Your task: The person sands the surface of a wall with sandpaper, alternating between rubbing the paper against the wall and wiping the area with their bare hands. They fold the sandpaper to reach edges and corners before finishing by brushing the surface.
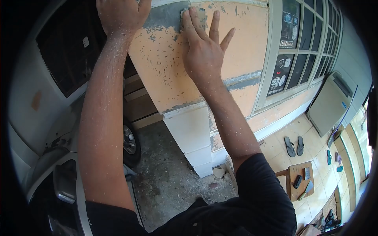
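My right hand (204, 51) lies against the upper part of a peach-painted wall pillar (169, 70), its index and middle fingers pressing a small flat rectangular piece (202, 17) to the surface. The other visible fingers are spread, and the thumb is hidden. What the flat piece is made of I cannot make out. Grey bare patches (165, 17) and many small chips mark the paint around it. At the pillar's left edge, my left hand (124, 17) is raised, cut off by the top of the view, so its fingers are mostly hidden. White specks dust both forearms.
A car (63, 173) stands close on the left. Right of the pillar is a window (289, 47) with stickers. A small wooden stool (297, 171) carries a brush (306, 173), a dark object and a scraper (306, 190). Flip-flops (289, 146) and rubble (219, 172) lie on the floor.
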### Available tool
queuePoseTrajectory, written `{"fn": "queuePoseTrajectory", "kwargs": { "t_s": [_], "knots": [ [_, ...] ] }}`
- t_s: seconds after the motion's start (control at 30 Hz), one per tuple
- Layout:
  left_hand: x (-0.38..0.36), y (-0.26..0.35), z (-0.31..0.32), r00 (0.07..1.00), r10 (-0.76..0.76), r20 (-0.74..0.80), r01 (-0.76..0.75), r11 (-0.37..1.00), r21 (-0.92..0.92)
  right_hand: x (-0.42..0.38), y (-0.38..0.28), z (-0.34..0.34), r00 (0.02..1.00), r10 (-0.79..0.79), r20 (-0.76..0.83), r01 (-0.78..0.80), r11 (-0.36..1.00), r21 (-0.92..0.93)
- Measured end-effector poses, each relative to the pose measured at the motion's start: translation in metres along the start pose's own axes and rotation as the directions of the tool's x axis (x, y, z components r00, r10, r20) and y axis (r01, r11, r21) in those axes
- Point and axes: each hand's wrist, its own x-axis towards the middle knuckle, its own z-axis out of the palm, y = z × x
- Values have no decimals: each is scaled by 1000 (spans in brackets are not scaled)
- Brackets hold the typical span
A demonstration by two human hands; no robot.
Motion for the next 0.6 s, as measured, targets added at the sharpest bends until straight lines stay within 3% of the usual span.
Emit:
{"fn": "queuePoseTrajectory", "kwargs": {
  "t_s": [0.07, 0.17, 0.2, 0.23, 0.33, 0.37, 0.43, 0.47, 0.53, 0.6],
  "knots": [
    [1, 0, 3, 1000, 6, -3, -6, 1000, -9, 20, 3, -3, 994, -99, 44, 91, 983, 158],
    [-1, 1, 1, 1000, -7, 0, 7, 1000, -2, 33, 3, -3, 990, -140, 25, 132, 969, 207],
    [-1, 1, 1, 1000, 0, -3, 0, 1000, 0, 23, 6, 11, 980, -151, -130, 186, 928, 324],
    [-1, 0, 0, 1000, 5, -8, -5, 1000, 4, 9, 4, 20, 977, -170, -130, 204, 925, 320],
    [0, 1, 0, 1000, 5, -7, -5, 998, 58, -9, -3, 22, 946, -292, -139, 303, 951, 60],
    [-1, 1, 0, 1000, -3, -7, 4, 998, 64, -2, -1, 25, 944, -301, -136, 311, 948, 64],
    [-1, 0, 1, 1000, 10, -3, -10, 1000, 29, 23, -3, 21, 948, -256, -188, 304, 904, 301],
    [-1, -1, 1, 1000, 6, 10, -6, 1000, 23, 30, -6, 17, 952, -252, -174, 295, 906, 303],
    [-2, -2, 4, 1000, 11, -17, -11, 1000, 29, 38, -10, 12, 984, -177, 18, 156, 907, 392],
    [-4, -4, 5, 1000, 7, -17, -6, 1000, 13, 19, -5, 13, 984, -177, 6, 155, 878, 453]
  ]
}}
